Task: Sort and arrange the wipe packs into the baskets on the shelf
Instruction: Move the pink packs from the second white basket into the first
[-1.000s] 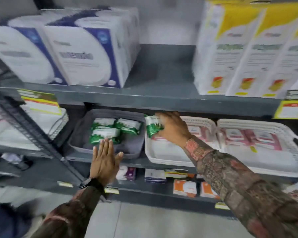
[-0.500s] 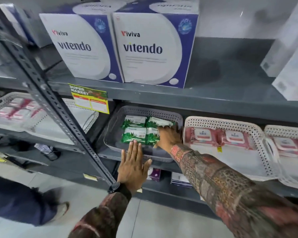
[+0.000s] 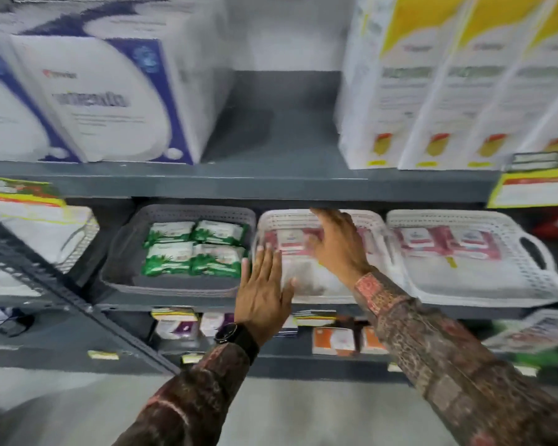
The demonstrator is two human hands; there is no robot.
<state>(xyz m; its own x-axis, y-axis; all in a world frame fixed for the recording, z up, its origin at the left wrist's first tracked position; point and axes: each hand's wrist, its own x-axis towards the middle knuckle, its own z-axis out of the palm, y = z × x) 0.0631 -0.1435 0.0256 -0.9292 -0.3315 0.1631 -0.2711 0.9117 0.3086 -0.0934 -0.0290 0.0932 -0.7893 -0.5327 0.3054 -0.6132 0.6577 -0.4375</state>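
While sorted: four green wipe packs fill the grey basket left of both hands.
Left to do: pink wipe packs under the right hand (blurred).
Hands: left hand and right both spread, holding nothing.

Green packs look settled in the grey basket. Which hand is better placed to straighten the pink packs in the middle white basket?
Right. The right hand is open, directly over the pink packs inside the middle white basket. The left hand is flat and lower, at that basket's front left corner, so it would probably have to reach in further.

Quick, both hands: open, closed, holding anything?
Left hand: open, fingers spread flat, holding nothing, in front of the white basket.
Right hand: open, empty, reaching over the pink wipe packs in that basket.
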